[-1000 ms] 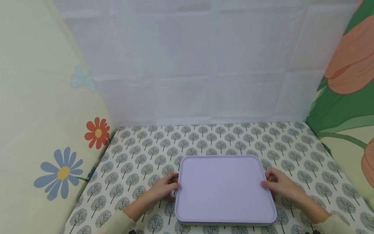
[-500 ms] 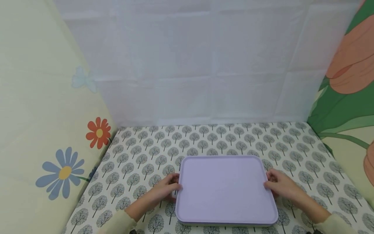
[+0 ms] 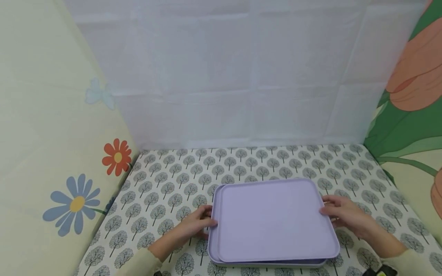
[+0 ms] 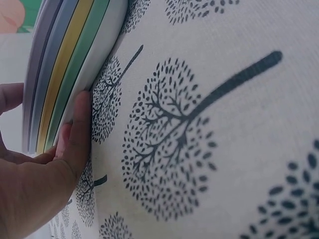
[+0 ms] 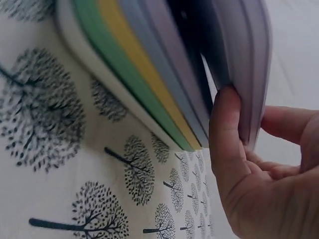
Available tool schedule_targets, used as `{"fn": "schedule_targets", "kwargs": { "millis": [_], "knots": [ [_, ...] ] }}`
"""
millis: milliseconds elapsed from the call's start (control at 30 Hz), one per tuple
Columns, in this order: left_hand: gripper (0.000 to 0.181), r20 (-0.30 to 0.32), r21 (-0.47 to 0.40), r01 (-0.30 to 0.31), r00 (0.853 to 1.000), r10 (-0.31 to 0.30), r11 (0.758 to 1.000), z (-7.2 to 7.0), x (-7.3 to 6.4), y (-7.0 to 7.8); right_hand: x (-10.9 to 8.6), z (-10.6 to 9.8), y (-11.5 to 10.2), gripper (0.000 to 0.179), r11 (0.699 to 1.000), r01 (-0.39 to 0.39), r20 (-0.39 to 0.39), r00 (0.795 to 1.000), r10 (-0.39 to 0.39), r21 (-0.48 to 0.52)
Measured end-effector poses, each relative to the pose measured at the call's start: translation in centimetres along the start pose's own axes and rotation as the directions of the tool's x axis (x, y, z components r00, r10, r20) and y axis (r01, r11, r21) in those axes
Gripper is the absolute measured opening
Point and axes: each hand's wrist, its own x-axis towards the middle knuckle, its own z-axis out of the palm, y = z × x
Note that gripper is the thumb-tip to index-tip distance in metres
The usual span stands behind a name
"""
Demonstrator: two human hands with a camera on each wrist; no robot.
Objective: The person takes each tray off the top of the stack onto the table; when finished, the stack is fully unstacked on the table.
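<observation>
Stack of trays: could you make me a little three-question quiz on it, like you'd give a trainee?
1. Which hand grips the raised edge of the top tray?
2. True or false: it lies flat and centred on the one below.
3. Which colour comes directly beneath the yellow tray? A) blue B) green C) white

Key: 1. The right hand. 2. False; it is tilted and shifted. 3. B, the green tray.

A white cloth [image 3: 152, 214] printed with rows of grey trees covers the counter [image 3: 345, 172]. On it, toward the near side, sits a stack of trays [image 4: 60, 74], white tray [image 4: 98, 50] at the bottom.
</observation>
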Motion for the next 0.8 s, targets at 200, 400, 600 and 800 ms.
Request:
{"fn": "schedule_targets", "kwargs": {
  "millis": [200, 400, 600, 800],
  "knots": [
    [0.081, 0.034, -0.009, -0.001, 0.999, 0.001, 1.0, 0.0, 0.1, 0.0, 0.2, -1.0, -0.3, 0.074, 0.996, 0.018, 0.061, 0.998, -0.024, 0.09],
    [0.083, 0.041, -0.02, 0.002, 0.999, -0.001, 1.0, 0.0, 0.0, 0.0, 0.5, -1.3, -0.6, 0.074, 0.997, 0.003, 0.035, 0.999, -0.006, 0.083],
    [0.084, 0.025, -0.017, 0.011, 1.0, -0.01, 1.0, 0.1, -0.1, 0.1, 1.3, -1.4, -1.2, 0.073, 0.995, 0.046, 0.0, 0.999, -0.046, 0.084],
    [0.084, 0.034, -0.009, 0.005, 0.999, -0.005, 1.0, 0.1, -0.1, 0.2, 2.7, -1.5, -2.3, 0.074, 0.991, 0.103, -0.011, 0.995, -0.102, 0.084]
  ]
}}
